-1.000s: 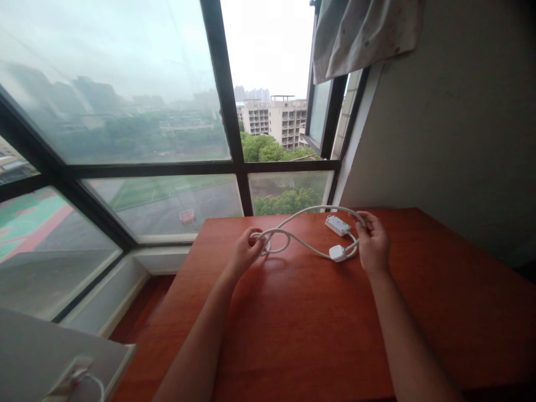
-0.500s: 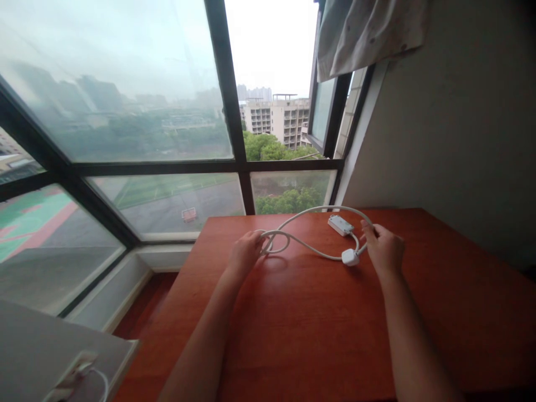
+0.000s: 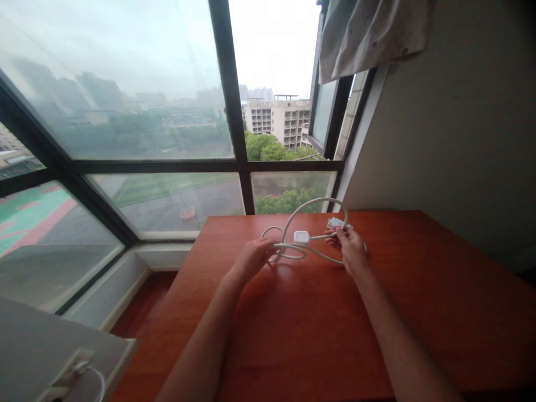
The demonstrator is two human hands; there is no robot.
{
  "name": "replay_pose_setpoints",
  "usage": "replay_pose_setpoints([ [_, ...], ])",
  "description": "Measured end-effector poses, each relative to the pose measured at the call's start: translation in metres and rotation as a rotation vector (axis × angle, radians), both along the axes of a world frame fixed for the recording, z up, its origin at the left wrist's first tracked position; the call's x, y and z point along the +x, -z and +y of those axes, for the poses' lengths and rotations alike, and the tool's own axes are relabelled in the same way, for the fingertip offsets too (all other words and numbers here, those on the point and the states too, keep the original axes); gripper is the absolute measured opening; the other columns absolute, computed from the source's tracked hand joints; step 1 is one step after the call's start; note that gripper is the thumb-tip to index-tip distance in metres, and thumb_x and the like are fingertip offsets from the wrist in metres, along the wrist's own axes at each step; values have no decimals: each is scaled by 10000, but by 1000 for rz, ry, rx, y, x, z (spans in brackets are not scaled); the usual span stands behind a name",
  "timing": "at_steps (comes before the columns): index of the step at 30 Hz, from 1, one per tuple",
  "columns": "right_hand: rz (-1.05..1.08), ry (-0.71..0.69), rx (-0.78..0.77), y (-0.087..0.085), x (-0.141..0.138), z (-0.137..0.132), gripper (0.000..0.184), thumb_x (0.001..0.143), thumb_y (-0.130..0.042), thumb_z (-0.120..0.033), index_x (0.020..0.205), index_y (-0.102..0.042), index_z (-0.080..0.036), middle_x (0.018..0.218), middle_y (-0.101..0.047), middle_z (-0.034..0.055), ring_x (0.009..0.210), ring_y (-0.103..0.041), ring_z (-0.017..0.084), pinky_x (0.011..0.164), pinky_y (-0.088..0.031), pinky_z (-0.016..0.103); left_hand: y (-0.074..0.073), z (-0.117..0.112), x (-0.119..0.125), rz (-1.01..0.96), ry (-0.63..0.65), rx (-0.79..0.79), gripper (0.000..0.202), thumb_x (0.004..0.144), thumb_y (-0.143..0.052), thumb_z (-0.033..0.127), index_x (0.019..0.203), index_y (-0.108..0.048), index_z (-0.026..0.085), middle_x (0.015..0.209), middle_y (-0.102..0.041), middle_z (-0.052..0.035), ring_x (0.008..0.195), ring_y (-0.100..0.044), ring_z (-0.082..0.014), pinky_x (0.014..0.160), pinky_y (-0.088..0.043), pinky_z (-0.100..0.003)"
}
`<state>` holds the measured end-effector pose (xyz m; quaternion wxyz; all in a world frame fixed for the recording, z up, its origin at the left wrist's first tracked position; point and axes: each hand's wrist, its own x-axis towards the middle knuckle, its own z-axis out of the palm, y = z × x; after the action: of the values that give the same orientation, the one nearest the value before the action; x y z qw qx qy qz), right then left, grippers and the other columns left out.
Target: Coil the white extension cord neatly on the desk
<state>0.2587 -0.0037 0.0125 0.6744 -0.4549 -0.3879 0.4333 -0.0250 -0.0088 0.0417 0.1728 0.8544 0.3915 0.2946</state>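
A white power cable (image 3: 292, 216) loops above the reddish wooden table between my two hands. My left hand (image 3: 254, 257) is closed on several strands of it, with small loops hanging beside the fingers. On the other side, my right hand (image 3: 350, 245) pinches the cable near the top of a large arch. A white plug (image 3: 301, 238) on the cable points left, between the hands. Partly hidden behind my right hand is a white box-shaped connector (image 3: 335, 223) near the table's far edge.
The wooden table (image 3: 310, 335) reaches up to the window frame (image 3: 167, 166). One pane stands open under a hanging curtain (image 3: 372, 36). At lower left, a wall socket (image 3: 69, 374) has a white plug and cord in it. A plain wall (image 3: 452, 139) rises on the right.
My right hand has moved left, closer to my left hand, with the cable. The white plug has shifted left and lifted. The cable's arch is narrower and taller.
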Motion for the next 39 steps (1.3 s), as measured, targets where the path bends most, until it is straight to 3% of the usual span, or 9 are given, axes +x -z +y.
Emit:
replay_pose_setpoints([
  [4, -12, -115, -54, 2, -11, -3, 400, 708, -717, -521, 859, -580, -177, 769, -711, 52, 547, -617, 118, 484, -491, 215, 3, -2, 7, 5, 11, 2, 217, 935, -485, 290, 1004, -671, 201, 891, -681, -54, 786, -617, -152, 694, -424, -223],
  [9, -149, -261, -101, 5, -16, -5, 455, 746, -655, -556, 941, -598, -149, 750, -707, 63, 471, -512, 91, 409, -364, 195, 7, -2, 13, 23, -38, 52, 194, 932, -474, 231, 1018, -646, 201, 948, -675, -65, 817, -627, -157, 719, -434, -229],
  [13, -371, -324, -81, 9, -22, -6, 497, 798, -564, -599, 991, -640, -148, 776, -707, 64, 569, -570, 146, 507, -435, 250, 8, -4, 20, 74, -66, 76, 192, 936, -466, 228, 1014, -639, 201, 939, -674, -66, 788, -629, -159, 691, -434, -231],
  [17, -747, -306, 19, 7, -30, -12, 590, 891, -356, -644, 773, -707, -185, 798, -708, 80, 805, -639, 226, 751, -474, 334, 10, -4, 22, 72, -84, 68, 209, 940, -458, 254, 1035, -640, 215, 951, -682, -64, 807, -643, -165, 709, -451, -236],
  [23, -1035, -422, 37, 2, -31, -19, 688, 915, -252, -660, 633, -681, -203, 638, -672, 57, 636, -603, 199, 630, -419, 285, 9, -4, 20, 39, -142, 57, 255, 897, -502, 222, 1124, -617, 239, 1100, -670, -72, 929, -646, -191, 786, -466, -270],
  [26, -1054, -424, 70, -2, -25, -19, 665, 922, -269, -641, 659, -693, -200, 667, -685, 51, 659, -613, 201, 645, -420, 279, 9, -4, 20, 50, -156, 24, 262, 881, -533, 245, 1136, -593, 244, 1041, -674, -59, 850, -643, -179, 729, -457, -263],
  [32, -890, -422, 123, -10, -25, -22, 422, 857, -523, -554, 979, -716, -200, 852, -727, 48, 761, -642, 223, 665, -463, 285, 16, -2, 18, 91, -178, -89, 384, 756, -700, 378, 1074, -550, 224, 933, -639, -25, 711, -609, -161, 597, -401, -241],
  [36, -850, -474, 152, -13, -34, -28, 418, 821, -595, -502, 1074, -690, -184, 885, -722, 49, 766, -639, 213, 665, -475, 281, 21, 1, 10, 137, -197, -107, 363, 689, -742, 465, 850, -582, 182, 794, -619, -23, 644, -557, -162, 554, -343, -244],
  [39, -889, -419, 165, -11, -40, -28, 343, 852, -568, -460, 1008, -698, -184, 828, -714, 44, 718, -627, 198, 655, -460, 280, 24, 3, 4, 152, -157, -116, 344, 683, -739, 478, 716, -590, 170, 699, -619, -23, 593, -518, -146, 538, -306, -239],
])
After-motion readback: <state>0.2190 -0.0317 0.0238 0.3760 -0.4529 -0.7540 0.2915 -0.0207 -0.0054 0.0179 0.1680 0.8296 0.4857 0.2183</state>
